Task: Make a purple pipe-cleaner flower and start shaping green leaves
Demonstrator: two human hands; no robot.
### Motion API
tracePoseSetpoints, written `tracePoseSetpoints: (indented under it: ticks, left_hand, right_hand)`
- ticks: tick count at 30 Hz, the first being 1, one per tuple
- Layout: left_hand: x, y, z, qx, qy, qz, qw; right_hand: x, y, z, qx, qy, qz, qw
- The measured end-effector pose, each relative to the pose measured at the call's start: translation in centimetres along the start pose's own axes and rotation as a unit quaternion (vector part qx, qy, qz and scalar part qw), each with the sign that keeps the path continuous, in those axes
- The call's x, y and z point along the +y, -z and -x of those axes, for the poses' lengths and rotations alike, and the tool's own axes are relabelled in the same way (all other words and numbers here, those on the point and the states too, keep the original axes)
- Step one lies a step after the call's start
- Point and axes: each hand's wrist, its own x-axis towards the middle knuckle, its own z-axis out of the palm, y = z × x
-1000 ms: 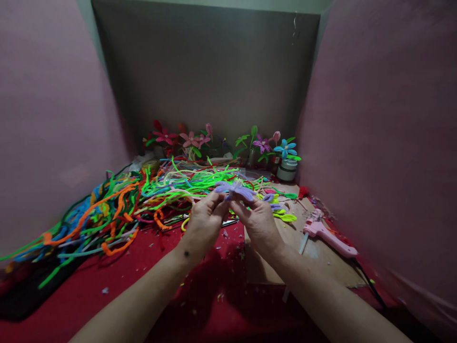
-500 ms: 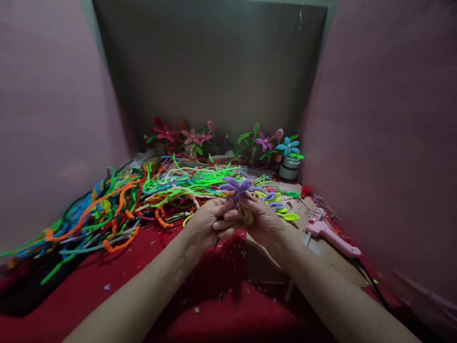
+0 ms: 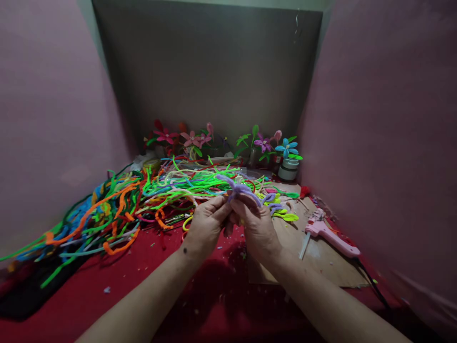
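A purple pipe-cleaner flower (image 3: 237, 189) is held up in front of me by both hands, its looped petals sticking up above my fingertips. My left hand (image 3: 204, 225) pinches its base from the left. My right hand (image 3: 256, 226) is closed around the lower part from the right, the fingers of both hands touching. The part of the flower below the petals is hidden inside my fingers.
A big heap of coloured pipe cleaners (image 3: 117, 205) covers the red cloth (image 3: 124, 290) at left. Finished flowers (image 3: 193, 139) in small pots (image 3: 288, 168) line the back wall. A pink glue gun (image 3: 330, 234) lies on a cardboard sheet (image 3: 321, 262) at right, with purple and green petal loops (image 3: 282, 209) nearby.
The flower has been turned in my fingers; half a second ago its petals faced me spread wide, now they are tilted and bunched. Both hands stayed together in the same spot.
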Motion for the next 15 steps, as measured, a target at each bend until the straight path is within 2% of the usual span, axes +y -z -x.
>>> tracePoseSetpoints:
  ticks: [2, 5, 8, 10, 11, 13, 15]
  left_hand:
    - [-0.1, 0.3, -0.1, -0.033, 0.044, 0.083, 0.995]
    - [-0.4, 1.1, -0.4, -0.105, 0.114, 0.185, 0.971]
    - [-0.4, 1.6, -0.6, -0.159, 0.146, 0.215, 0.952]
    - [-0.1, 1.5, -0.6, -0.16, 0.137, 0.16, 0.964]
    - [0.0, 1.4, -0.5, -0.142, 0.117, 0.099, 0.978]
    - [-0.1, 1.0, -0.3, -0.066, 0.03, -0.076, 0.994]
    - [-0.5, 0.7, -0.1, 0.025, -0.087, -0.248, 0.964]
  right_hand:
    - [0.1, 0.4, -0.1, 0.003, 0.009, 0.009, 1.0]
    - [0.2, 1.2, -0.5, -0.008, 0.001, -0.009, 1.0]
    - [0.2, 1.5, -0.7, -0.019, -0.019, -0.037, 0.999]
    - [0.3, 1.4, -0.7, -0.001, -0.014, -0.032, 0.999]
    - [0.4, 1.4, -0.6, 0.012, -0.006, -0.02, 1.0]
    - [0.5, 1.4, -0.6, 0.044, 0.018, 0.019, 0.999]
    - [0.5, 1.5, -0.5, 0.065, 0.045, 0.073, 0.994]
